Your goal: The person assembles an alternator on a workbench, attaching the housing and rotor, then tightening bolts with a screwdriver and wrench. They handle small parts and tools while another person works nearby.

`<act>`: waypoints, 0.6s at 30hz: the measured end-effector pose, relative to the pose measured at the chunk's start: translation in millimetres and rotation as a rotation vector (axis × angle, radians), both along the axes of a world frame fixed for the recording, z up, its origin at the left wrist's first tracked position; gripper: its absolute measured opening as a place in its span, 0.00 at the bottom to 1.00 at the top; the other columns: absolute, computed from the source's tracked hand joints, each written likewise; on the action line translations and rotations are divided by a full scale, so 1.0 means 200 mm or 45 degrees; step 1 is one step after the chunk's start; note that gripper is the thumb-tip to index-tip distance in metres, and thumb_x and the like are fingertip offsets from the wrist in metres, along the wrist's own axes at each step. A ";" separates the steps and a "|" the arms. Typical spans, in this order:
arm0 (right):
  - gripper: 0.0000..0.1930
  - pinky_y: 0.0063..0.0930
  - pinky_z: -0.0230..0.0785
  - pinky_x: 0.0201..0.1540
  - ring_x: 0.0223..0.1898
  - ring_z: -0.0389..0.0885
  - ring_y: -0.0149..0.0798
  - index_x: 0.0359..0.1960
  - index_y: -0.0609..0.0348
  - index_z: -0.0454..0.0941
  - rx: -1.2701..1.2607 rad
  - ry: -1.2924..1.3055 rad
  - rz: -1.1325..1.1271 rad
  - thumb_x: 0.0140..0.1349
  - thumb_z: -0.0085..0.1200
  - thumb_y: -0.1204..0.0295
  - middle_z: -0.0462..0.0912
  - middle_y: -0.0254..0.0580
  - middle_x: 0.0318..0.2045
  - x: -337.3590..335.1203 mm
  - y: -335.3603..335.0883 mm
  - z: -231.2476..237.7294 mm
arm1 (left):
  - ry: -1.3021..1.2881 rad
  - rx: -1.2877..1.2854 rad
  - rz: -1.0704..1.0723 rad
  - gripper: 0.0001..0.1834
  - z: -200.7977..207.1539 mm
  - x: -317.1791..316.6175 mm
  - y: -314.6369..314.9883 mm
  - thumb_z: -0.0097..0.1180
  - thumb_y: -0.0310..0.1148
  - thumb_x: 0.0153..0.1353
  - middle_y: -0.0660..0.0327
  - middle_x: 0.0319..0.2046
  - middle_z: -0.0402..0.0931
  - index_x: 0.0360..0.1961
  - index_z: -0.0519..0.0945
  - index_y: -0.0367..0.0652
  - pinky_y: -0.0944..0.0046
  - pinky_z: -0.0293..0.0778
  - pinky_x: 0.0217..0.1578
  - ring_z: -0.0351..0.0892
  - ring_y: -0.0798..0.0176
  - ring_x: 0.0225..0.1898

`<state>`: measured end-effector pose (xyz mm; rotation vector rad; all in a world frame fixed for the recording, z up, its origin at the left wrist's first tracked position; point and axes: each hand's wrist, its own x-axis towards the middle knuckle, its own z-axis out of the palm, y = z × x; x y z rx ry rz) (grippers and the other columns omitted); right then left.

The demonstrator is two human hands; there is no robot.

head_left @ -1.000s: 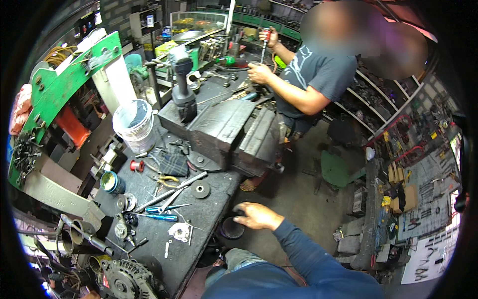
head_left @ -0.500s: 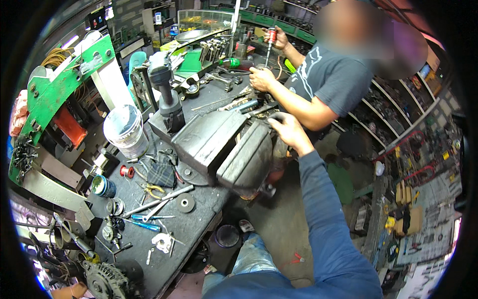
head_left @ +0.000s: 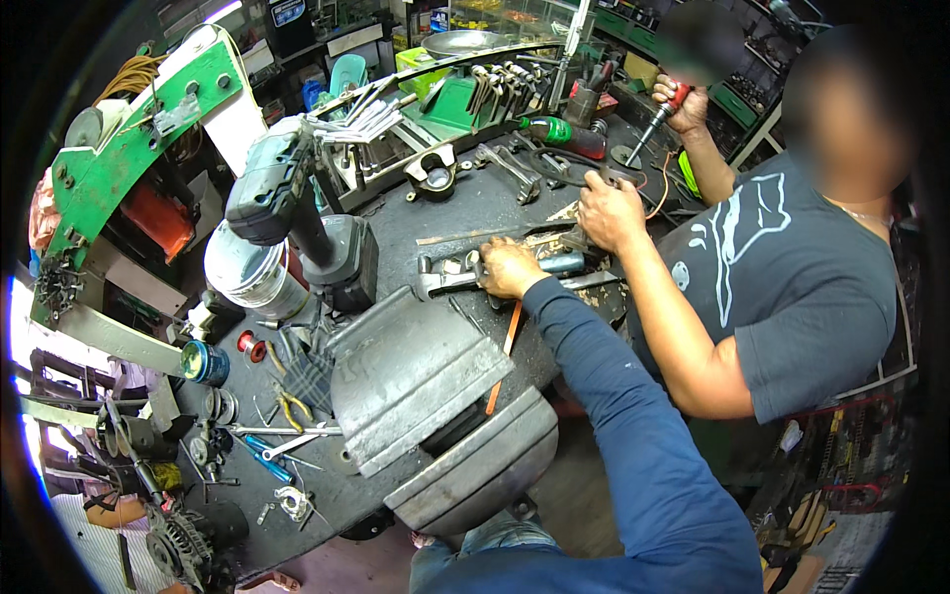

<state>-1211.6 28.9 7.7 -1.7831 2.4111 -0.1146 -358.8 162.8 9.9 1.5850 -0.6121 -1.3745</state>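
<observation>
My right hand [head_left: 510,268] reaches over the bench vise [head_left: 421,381] to a pile of metal tools and parts. Its fingers are curled down among them, and what they grip is hidden. Beside the fingertips lies a grey metal part [head_left: 445,282] with a rounded end. A tool with a blue-grey cylindrical handle [head_left: 562,262] is just right of the hand. The vise jaws stand apart, with an orange strip [head_left: 505,356] visible behind them. My left hand is out of sight.
A co-worker's hand [head_left: 683,106] holds a red-handled screwdriver [head_left: 658,124] at the right. A cordless power tool [head_left: 297,203] stands left of the vise, near a white bucket [head_left: 252,272]. Pliers [head_left: 292,408], wrenches [head_left: 297,443] and an alternator [head_left: 178,544] lie at the near left.
My right hand has moved from beside the vise to the tools behind it. The view has shifted, bringing the vise and co-worker closer.
</observation>
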 end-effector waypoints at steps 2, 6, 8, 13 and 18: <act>0.28 0.54 0.69 0.65 0.63 0.75 0.59 0.58 0.63 0.77 -0.130 0.006 0.033 0.55 0.64 0.65 0.77 0.59 0.60 0.04 -0.06 -0.01 | -0.007 0.011 0.020 0.35 0.01 -0.02 0.01 0.54 0.53 0.70 0.51 0.71 0.64 0.73 0.65 0.50 0.34 0.65 0.68 0.64 0.41 0.70; 0.29 0.55 0.69 0.64 0.63 0.75 0.58 0.59 0.62 0.76 -0.120 0.002 0.322 0.54 0.63 0.67 0.78 0.58 0.58 0.14 -0.17 -0.02 | -0.022 0.010 0.029 0.35 0.02 -0.06 0.00 0.53 0.53 0.71 0.50 0.71 0.64 0.74 0.65 0.49 0.34 0.65 0.68 0.64 0.41 0.71; 0.27 0.55 0.70 0.62 0.62 0.77 0.57 0.57 0.62 0.76 0.037 -0.010 0.381 0.55 0.62 0.66 0.79 0.58 0.57 0.21 -0.22 -0.06 | -0.013 0.014 0.028 0.35 0.01 -0.07 -0.01 0.53 0.53 0.71 0.50 0.72 0.63 0.74 0.64 0.49 0.34 0.65 0.69 0.64 0.41 0.71; 0.21 0.52 0.71 0.61 0.59 0.82 0.55 0.58 0.60 0.77 0.156 -0.020 0.260 0.63 0.55 0.69 0.82 0.57 0.56 0.28 -0.30 -0.21 | 0.014 0.027 0.018 0.35 -0.04 -0.11 -0.06 0.52 0.52 0.71 0.49 0.72 0.63 0.75 0.64 0.48 0.34 0.64 0.69 0.64 0.41 0.71; 0.22 0.56 0.73 0.58 0.56 0.81 0.63 0.53 0.64 0.77 0.063 -0.234 0.312 0.58 0.64 0.68 0.83 0.61 0.51 0.19 -0.30 -0.20 | 0.041 -0.001 0.010 0.35 -0.07 -0.11 -0.11 0.50 0.52 0.72 0.48 0.73 0.63 0.75 0.63 0.48 0.35 0.63 0.70 0.64 0.41 0.72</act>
